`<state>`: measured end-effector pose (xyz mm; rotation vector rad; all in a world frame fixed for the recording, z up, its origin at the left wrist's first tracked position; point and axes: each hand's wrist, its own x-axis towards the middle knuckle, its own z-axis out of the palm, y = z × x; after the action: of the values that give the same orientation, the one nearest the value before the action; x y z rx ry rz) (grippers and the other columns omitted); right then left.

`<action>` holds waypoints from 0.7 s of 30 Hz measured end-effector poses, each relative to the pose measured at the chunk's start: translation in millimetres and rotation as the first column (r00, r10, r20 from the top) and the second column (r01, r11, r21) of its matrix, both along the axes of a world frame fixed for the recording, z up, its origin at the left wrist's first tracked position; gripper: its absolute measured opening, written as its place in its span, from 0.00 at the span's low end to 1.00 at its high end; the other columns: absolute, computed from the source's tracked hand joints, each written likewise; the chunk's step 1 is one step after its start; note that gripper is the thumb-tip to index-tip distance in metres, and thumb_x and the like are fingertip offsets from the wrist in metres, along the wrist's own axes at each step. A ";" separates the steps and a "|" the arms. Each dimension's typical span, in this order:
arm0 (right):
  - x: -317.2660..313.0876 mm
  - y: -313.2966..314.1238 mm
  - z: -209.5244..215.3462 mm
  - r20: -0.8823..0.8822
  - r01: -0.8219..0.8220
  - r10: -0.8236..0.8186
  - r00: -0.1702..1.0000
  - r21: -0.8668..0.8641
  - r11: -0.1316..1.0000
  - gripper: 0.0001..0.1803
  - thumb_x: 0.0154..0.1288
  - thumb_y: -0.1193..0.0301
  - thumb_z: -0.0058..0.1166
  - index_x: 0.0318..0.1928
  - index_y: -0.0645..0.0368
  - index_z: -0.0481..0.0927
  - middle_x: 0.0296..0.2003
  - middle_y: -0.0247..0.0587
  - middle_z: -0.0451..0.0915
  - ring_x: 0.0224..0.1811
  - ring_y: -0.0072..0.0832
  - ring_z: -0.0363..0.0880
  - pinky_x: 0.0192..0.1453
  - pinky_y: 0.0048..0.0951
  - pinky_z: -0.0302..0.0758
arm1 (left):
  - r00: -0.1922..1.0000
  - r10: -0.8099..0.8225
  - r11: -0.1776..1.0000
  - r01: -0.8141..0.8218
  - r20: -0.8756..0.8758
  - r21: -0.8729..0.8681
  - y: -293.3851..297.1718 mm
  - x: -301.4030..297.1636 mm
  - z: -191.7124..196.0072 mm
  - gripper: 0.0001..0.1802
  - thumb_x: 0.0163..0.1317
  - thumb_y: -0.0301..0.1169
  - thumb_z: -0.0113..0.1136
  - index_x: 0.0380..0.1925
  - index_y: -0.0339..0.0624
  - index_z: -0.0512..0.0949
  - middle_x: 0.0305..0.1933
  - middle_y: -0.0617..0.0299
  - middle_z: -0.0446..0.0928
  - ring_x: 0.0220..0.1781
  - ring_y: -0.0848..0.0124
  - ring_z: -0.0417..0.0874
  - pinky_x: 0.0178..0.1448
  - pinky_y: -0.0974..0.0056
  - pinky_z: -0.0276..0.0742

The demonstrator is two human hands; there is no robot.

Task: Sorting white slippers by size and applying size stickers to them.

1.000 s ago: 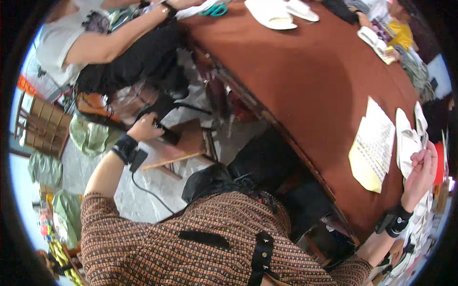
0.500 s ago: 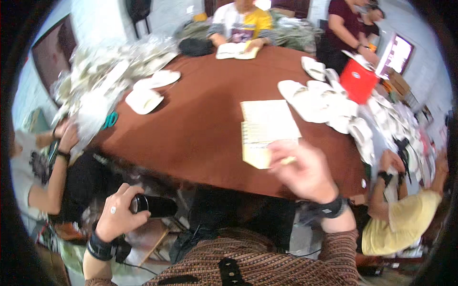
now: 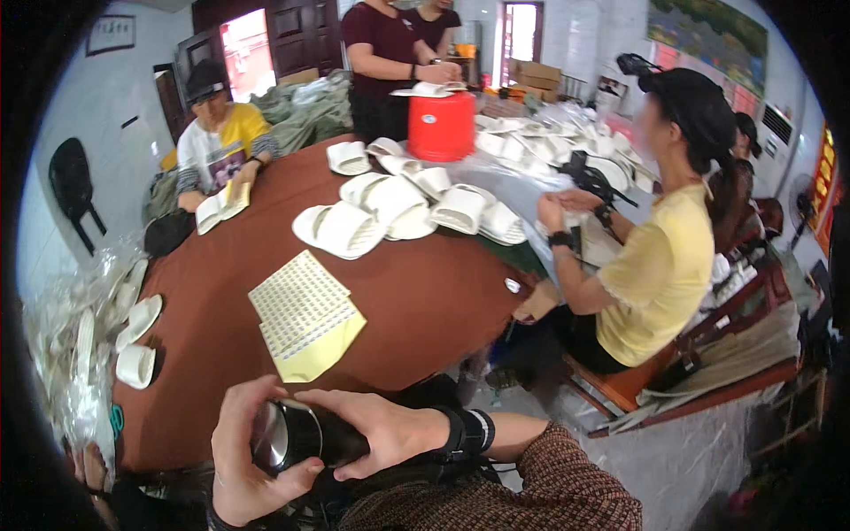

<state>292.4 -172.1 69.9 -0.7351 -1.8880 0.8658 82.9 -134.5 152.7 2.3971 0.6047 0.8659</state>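
At the near edge of the table both my hands hold a black cylinder with a silver end (image 3: 299,439). My left hand (image 3: 237,460) curls around its silver-ended left part, thumb at the front. My right hand (image 3: 390,427) grips the other end, fingers over the dark body. I cannot tell what kind of container or tool it is. Just beyond my hands, yellowish sheets of small printed labels (image 3: 301,305) lie overlapping on the brown-covered table (image 3: 199,341). Past them sits a group of white slippers (image 3: 350,228).
A red bucket (image 3: 441,128) stands at the far side, with a person behind it. A person in yellow (image 3: 660,265) sits at the right; another (image 3: 217,146) sits at the far left with a booklet-like sheet. Plastic-wrapped slippers (image 3: 84,336) and teal scissors (image 3: 116,419) lie at left.
My view has swung to the right. My right hand has left the label sheets and come onto the black cylinder, which my left hand held alone before.
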 end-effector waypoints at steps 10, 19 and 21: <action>27.2 -27.6 12.2 -0.318 0.237 -0.217 0.923 0.023 0.971 0.55 0.47 0.67 0.70 0.69 0.68 0.49 0.63 0.56 0.64 0.67 0.38 0.63 0.70 0.35 0.59 | 0.975 -0.108 0.683 0.213 0.192 -0.698 -2.6 46.9 -103.2 0.51 0.41 0.33 0.80 0.63 0.34 0.58 0.57 0.54 0.71 0.58 0.62 0.75 0.60 0.58 0.74; 16.3 -18.5 27.1 -0.275 0.227 -0.195 0.941 0.089 0.970 0.55 0.51 0.66 0.67 0.71 0.67 0.44 0.66 0.56 0.58 0.71 0.40 0.57 0.72 0.37 0.56 | 0.930 0.100 0.897 0.070 0.354 -0.437 -3.9 55.7 -121.3 0.45 0.41 0.36 0.77 0.57 0.34 0.63 0.49 0.56 0.73 0.49 0.66 0.77 0.54 0.61 0.74; 23.9 -17.2 46.0 -0.320 0.202 -0.156 0.934 0.114 0.973 0.57 0.53 0.63 0.68 0.72 0.65 0.41 0.68 0.56 0.55 0.72 0.40 0.54 0.73 0.37 0.54 | 0.917 0.074 0.886 0.120 0.391 -0.449 -7.1 58.4 -115.5 0.45 0.41 0.37 0.77 0.57 0.34 0.62 0.50 0.56 0.72 0.51 0.66 0.76 0.56 0.61 0.72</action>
<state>316.3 -189.3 115.9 -0.6310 -1.5595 0.6758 141.3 -141.5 37.2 1.7267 0.5428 1.0284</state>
